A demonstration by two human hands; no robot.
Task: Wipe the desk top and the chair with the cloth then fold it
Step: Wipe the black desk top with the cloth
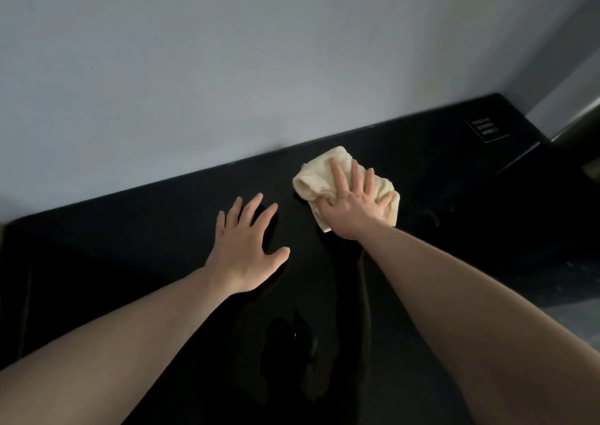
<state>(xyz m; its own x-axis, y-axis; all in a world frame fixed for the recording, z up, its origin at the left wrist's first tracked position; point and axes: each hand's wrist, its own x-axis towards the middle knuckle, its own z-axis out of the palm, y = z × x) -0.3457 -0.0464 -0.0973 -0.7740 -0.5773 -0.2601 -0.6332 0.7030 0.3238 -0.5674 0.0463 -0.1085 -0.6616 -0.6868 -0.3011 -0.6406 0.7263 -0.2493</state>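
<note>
The table [130,246] is black and shiny, and it runs along a pale wall [227,51]. A soft cream cloth [319,176] lies bunched up on the table, near the wall. The right hand [354,202] lies flat on top of the cloth with its fingers spread wide and straight, pressing it down. The cloth sticks out from under this hand on the far side, on the left and on the right. The left hand [245,246] is just beside the cloth, on its left and a bit nearer to the person. It does not touch the cloth. Its fingers are spread out too, palm down over the bare table, and it holds nothing. Far off at the right end of the table is a small dark plate with pale markings [485,129].
</note>
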